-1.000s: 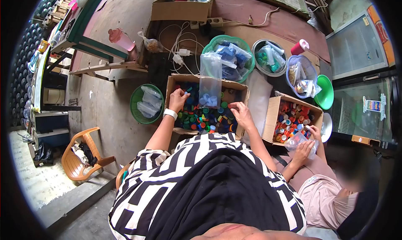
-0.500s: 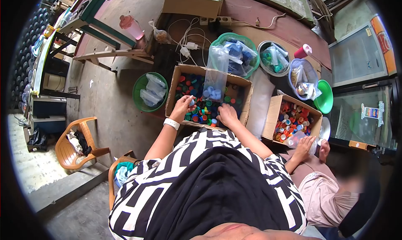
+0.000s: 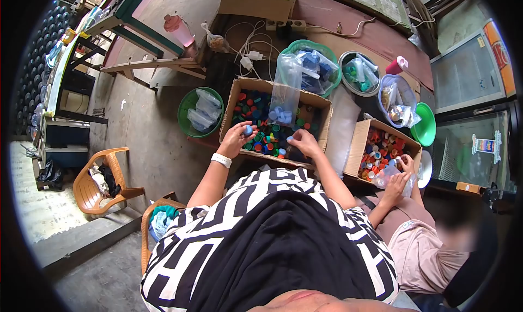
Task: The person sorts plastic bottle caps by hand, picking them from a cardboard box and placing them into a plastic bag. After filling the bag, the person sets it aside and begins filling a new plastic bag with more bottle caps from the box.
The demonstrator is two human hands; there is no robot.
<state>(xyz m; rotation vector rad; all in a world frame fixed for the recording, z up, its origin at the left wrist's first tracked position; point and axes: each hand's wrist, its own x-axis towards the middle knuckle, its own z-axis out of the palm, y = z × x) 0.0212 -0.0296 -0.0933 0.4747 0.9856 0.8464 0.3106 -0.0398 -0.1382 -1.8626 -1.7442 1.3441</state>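
A large cardboard box [image 3: 230, 111] full of colourful bottle caps stands in front of me. Over its left part my left hand [image 3: 235, 139] holds a light blue cap [image 3: 248, 130]. My right hand [image 3: 305, 144], over the box's front right part, has its fingers pinched on a light blue cap [image 3: 290, 140]. A clear plastic bag [image 3: 287, 89] with several light blue caps at its bottom lies across the box's far wall and over the caps, between and beyond my hands.
Beyond the box is a green basket [image 3: 333, 55] of bagged caps, with a metal bowl [image 3: 344, 86] and a purple basket [image 3: 385, 113] to its right. A green basket [image 3: 184, 113] stands left. A co-worker's hands [image 3: 396, 185] hold a bag by a smaller box [image 3: 357, 148].
My right hand has come up from among the caps, with a light blue cap now at its fingertips. The co-worker's one hand has reached over the smaller box. The view has shifted slightly.
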